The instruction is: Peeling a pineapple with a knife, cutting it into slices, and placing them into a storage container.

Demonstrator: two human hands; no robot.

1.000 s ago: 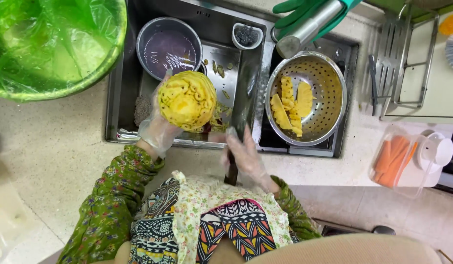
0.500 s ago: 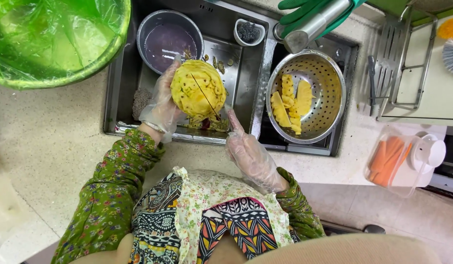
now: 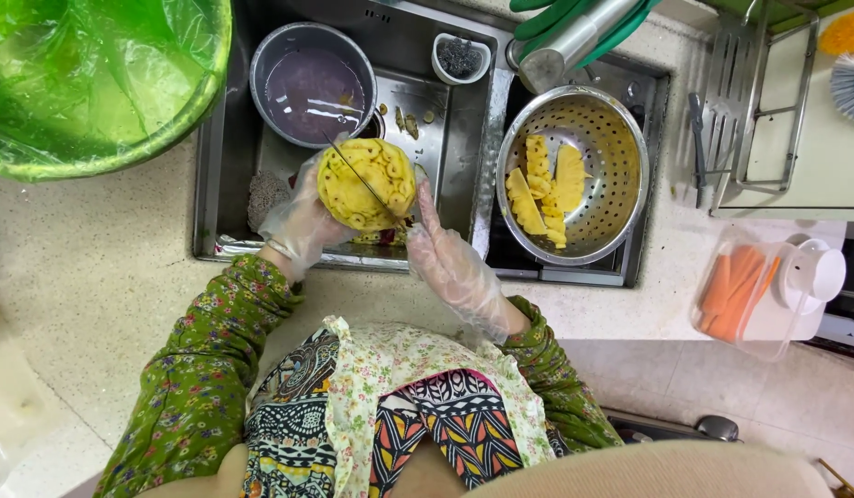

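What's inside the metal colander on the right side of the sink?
The colander holds several yellow pineapple strips, lying toward its left side. The rest of its perforated wall is bare. Whatever sits beneath the strips and under the colander is covered.

Clear plastic container (image 3: 754,295) of orange sticks — right, on the counter.

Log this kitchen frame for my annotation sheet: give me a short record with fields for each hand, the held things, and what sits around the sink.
left hand: in a clear glove, holds the peeled pineapple over the sink
right hand: in a clear glove, grips the knife, whose blade lies across the pineapple
colander: right basin, holds yellow pineapple pieces
metal bowl: left basin, purplish liquid inside
green basin: on the counter, lined with a plastic bag
clear container: on the right counter, orange sticks inside
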